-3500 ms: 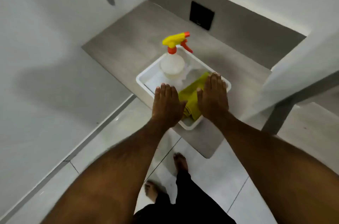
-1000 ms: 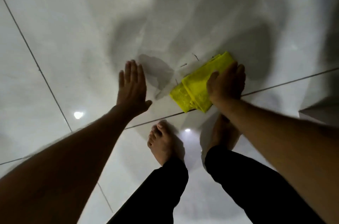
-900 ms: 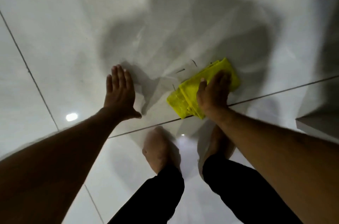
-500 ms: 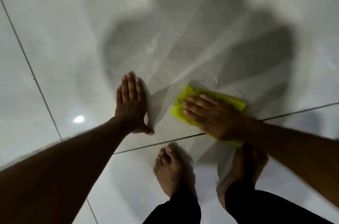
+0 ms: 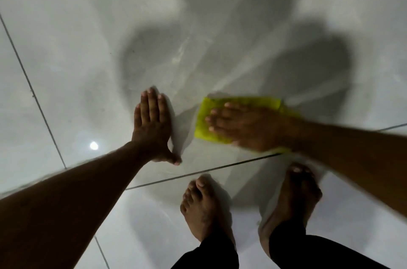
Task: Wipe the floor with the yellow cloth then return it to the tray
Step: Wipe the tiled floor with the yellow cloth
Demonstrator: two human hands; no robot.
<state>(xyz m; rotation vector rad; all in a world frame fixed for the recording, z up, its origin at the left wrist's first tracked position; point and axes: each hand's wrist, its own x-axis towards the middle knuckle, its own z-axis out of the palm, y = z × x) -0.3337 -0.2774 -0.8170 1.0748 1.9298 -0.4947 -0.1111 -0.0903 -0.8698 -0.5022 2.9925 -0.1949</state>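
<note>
The yellow cloth (image 5: 246,103) lies folded and flat on the glossy white floor tiles (image 5: 77,52), right of centre. My right hand (image 5: 248,128) presses down on it with fingers spread and pointing left, covering most of it. My left hand (image 5: 153,126) rests flat on the floor a short way left of the cloth, fingers together, holding nothing. The tray is out of view.
My two bare feet (image 5: 204,207) stand just below the hands, in black trousers. Dark grout lines (image 5: 198,171) cross the tiles between hands and feet and down the left. Shadows of my arms fall on the floor ahead.
The cloth left the tray and went down onto the floor. Over the last second my right hand turned its fingers leftward and slid the cloth left, toward my left hand.
</note>
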